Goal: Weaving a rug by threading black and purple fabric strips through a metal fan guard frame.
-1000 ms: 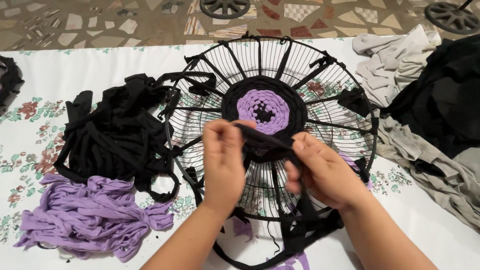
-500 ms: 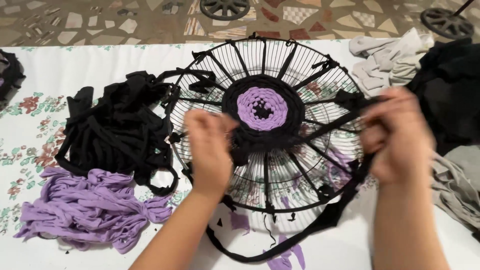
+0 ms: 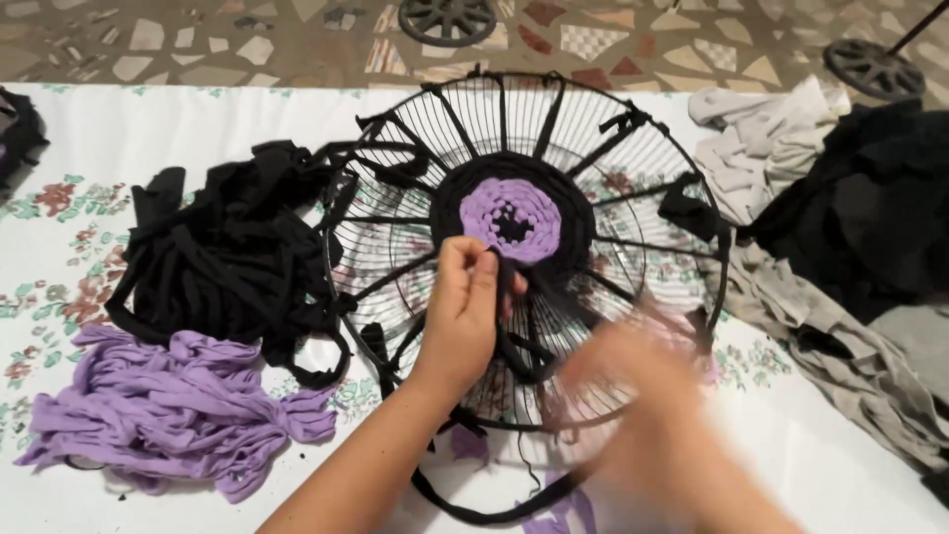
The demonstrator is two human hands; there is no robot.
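White floral cloth [image 3: 227,119] covers the table, bearing a round black wire fan guard [image 3: 395,119] lying flat, with a purple-and-black woven centre [image 3: 514,213]. Black strips [image 3: 227,247] and purple strips [image 3: 168,405] are piled left. The left hand [image 3: 465,311] pinches a black fabric strip [image 3: 519,341] running down toward the blurred right hand [image 3: 643,396], whose grip I cannot tell.

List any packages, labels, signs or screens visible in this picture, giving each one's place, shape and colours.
None in view. The tablecloth holds only a round wire fan guard with a purple and black weave, piles of black, purple and grey fabric strips, and the person's two hands.
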